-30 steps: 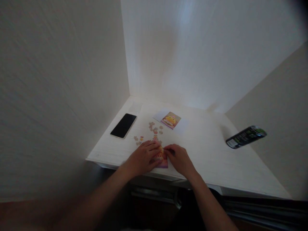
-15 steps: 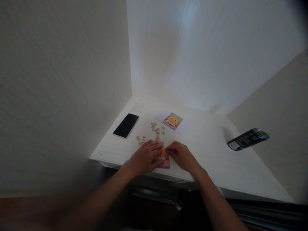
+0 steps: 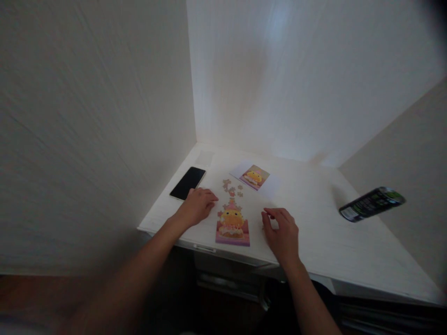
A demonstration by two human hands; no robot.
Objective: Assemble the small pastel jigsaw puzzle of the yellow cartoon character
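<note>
A partly assembled jigsaw puzzle [image 3: 232, 228], showing a yellow character with a pink hat and a cake, lies near the table's front edge. My left hand [image 3: 197, 207] is left of it, fingers bent together and lowered onto the spot where loose pieces lay; what is under the fingertips is hidden. My right hand [image 3: 282, 232] hovers right of the puzzle, thumb and fingers curved with a gap between them, and I see nothing held. Several loose puzzle pieces [image 3: 232, 190] are scattered beyond the puzzle's top end.
A black-screened phone [image 3: 188, 182] lies behind my left hand. Farther back, a picture card [image 3: 254, 177] with the same character rests on white paper [image 3: 272, 186]. A dark can [image 3: 372, 204] stands at the right. Pale walls enclose the white table [image 3: 314, 228] on three sides.
Both hands have come off the puzzle, uncovering its picture. My left hand went left to the loose pieces beside the phone, and my right hand drew away to the right.
</note>
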